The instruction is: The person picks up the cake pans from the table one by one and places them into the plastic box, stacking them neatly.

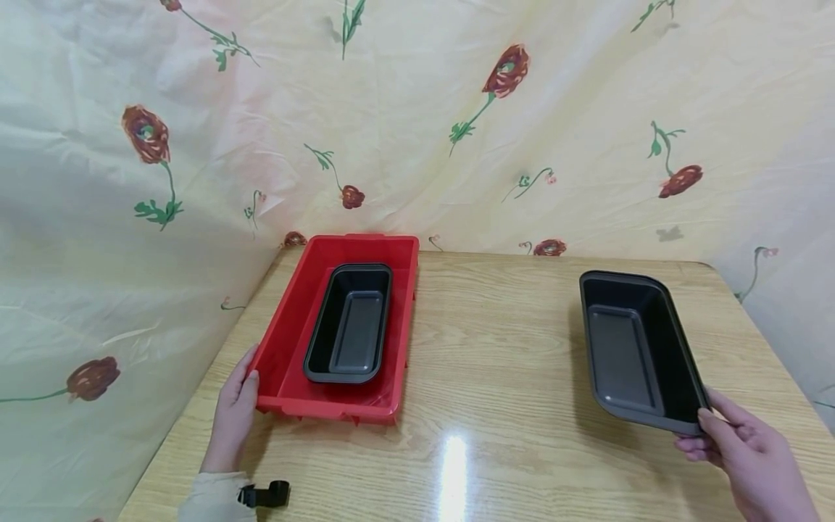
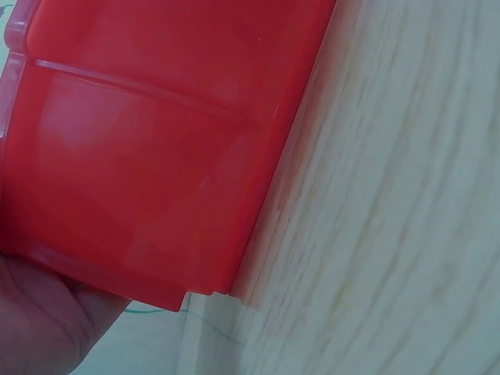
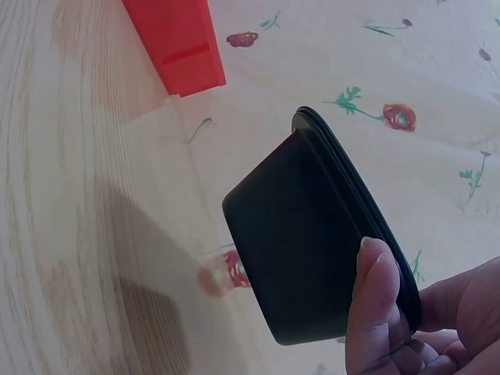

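Note:
On the left of the table stands a deep red plastic tray (image 1: 280,370) with a dark loaf pan (image 1: 357,333) lying inside it. My left hand (image 1: 236,399) grips the tray's rim at its near left corner, thumb on top. The left wrist view shows the tray's red outer wall (image 2: 148,172) with part of the hand (image 2: 39,320) beneath the rim. At the right, my right hand (image 1: 750,449) pinches a second dark loaf pan (image 1: 622,355) by its near right corner. That pan (image 3: 289,242) hangs tilted above the table, its shadow apart from it.
The wooden table (image 1: 496,348) shows bare wood between tray and held pan, with a bright light reflection near the front. A flowered cloth (image 1: 404,123) hangs behind the table and along its sides. A black strap (image 1: 264,494) sits at the left wrist.

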`<state>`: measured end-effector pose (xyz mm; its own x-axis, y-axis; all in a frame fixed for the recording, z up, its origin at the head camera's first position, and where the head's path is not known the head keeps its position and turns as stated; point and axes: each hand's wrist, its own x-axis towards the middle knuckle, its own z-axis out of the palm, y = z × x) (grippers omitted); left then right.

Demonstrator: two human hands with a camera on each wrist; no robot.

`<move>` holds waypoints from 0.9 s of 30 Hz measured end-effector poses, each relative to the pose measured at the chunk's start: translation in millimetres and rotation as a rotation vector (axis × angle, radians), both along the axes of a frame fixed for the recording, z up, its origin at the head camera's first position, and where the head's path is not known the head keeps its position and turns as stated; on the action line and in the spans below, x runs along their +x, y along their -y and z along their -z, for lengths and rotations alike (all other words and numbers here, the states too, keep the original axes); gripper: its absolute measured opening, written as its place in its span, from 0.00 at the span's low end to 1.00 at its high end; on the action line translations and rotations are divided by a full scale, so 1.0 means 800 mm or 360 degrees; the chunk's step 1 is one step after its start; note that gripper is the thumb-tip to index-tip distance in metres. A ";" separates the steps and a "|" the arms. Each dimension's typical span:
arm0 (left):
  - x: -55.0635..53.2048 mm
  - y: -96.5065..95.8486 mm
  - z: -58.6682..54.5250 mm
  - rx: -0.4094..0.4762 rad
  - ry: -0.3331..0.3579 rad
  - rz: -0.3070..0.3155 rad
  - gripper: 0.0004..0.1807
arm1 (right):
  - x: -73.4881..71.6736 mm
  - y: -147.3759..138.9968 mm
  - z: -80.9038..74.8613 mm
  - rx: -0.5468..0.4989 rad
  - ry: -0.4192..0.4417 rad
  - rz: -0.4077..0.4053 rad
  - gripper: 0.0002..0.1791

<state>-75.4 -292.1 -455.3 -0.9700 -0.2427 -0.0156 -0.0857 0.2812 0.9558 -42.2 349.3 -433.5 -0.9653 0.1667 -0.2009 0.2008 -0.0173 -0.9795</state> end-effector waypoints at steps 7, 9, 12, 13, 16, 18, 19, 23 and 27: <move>-0.001 0.001 -0.001 -0.0016 -0.0001 0.0017 0.27 | 0.000 0.005 -0.001 -0.0072 -0.0100 -0.0060 0.19; -0.001 0.001 -0.001 -0.0023 -0.0008 0.0020 0.27 | -0.001 0.008 -0.001 -0.0099 -0.0129 -0.0077 0.18; -0.001 0.001 0.000 -0.0033 -0.0020 0.0021 0.27 | -0.003 0.012 -0.002 -0.0138 -0.0172 -0.0101 0.19; -0.001 0.001 0.000 -0.0035 -0.0020 0.0019 0.27 | -0.004 0.014 -0.003 -0.0154 -0.0189 -0.0114 0.19; 0.000 0.000 0.000 -0.0036 -0.0023 0.0015 0.27 | -0.007 0.020 -0.005 -0.0199 -0.0246 -0.0157 0.21; 0.000 0.000 0.000 -0.0036 -0.0019 0.0012 0.27 | -0.009 0.024 -0.006 -0.0215 -0.0274 -0.0189 0.22; 0.000 0.000 0.000 -0.0034 -0.0019 0.0011 0.27 | -0.010 0.026 -0.007 -0.0212 -0.0281 -0.0203 0.22; 0.000 0.001 0.001 -0.0031 -0.0020 0.0009 0.27 | -0.014 0.033 -0.013 -0.0178 -0.0286 -0.0242 0.21; 0.000 0.001 0.001 -0.0027 -0.0020 0.0007 0.27 | -0.016 0.041 -0.018 -0.0179 -0.0299 -0.0271 0.21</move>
